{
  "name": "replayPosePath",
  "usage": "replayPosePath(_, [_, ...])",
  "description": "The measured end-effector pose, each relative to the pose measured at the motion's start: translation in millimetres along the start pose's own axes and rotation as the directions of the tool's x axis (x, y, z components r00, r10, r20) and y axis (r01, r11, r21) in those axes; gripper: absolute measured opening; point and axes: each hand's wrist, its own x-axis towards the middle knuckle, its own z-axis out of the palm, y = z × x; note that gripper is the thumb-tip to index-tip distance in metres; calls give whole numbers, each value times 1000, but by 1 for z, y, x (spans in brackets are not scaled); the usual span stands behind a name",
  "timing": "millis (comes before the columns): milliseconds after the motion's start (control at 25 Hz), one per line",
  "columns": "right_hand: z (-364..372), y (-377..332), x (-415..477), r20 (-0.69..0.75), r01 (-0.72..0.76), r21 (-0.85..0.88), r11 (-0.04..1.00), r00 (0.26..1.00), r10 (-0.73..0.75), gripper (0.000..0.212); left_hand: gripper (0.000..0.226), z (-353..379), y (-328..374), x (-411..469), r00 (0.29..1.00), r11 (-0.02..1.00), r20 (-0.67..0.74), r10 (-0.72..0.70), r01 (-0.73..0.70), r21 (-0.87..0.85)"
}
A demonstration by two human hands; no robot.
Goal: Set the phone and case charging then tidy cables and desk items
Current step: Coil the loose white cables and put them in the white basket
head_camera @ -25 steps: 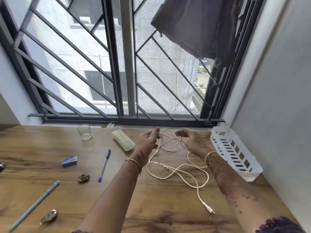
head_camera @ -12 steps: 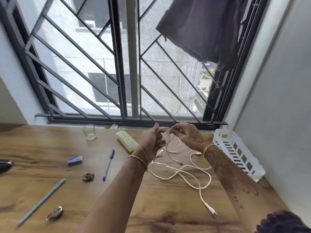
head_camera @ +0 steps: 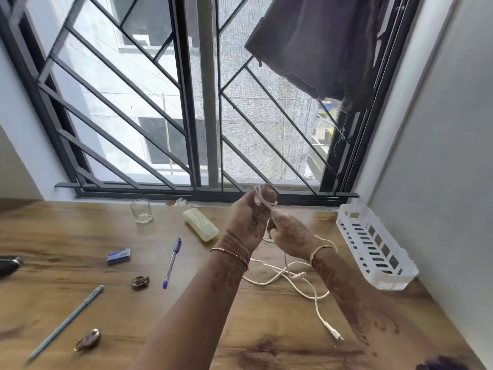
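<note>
A white charging cable lies in loose loops on the wooden desk, its plug end near the front right. My left hand is raised above the desk with turns of the cable wound around its fingers. My right hand sits just below and right of it, pinching the cable that leads down to the loops. A pale yellow case lies left of my hands. No phone is in view.
A white slotted basket stands at the right by the wall. A glass, a blue pen, a small blue box, a light blue pencil, two small metal trinkets and a dark object at the left edge lie on the desk.
My hands came together from apart and rose. The cable now wraps around my left fingers, and less of it lies on the desk.
</note>
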Motion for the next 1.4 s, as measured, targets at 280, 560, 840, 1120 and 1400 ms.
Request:
replayPosePath(280, [-13, -20, -16, 351, -201, 394, 897, 935, 56, 24, 34, -16, -13, 11, 944, 742, 34, 327, -279, 610])
replayPosePath(560, [-24, -6, -15, 268, -290, 652, 701, 952, 144, 21, 28, -48, -17, 18, 944, 112, 210, 253, -244, 963])
replayPosePath(840, [-39, 14, -10, 130, -217, 800, 559, 973, 192, 5, 33, -45, -16, 15, 977, 101, 170, 131, -183, 978])
replayPosePath(1120, [-51, 26, -1, 110, -133, 869, 477, 991, 76, 20, 46, -40, -12, 3, 999, 501, 32, -2, -26, 865])
replayPosePath(1400, [-44, 41, 14, 83, -147, 685, 714, 989, 124, 18, 55, -38, 4, -1, 979, 737, -12, -206, 163, 656])
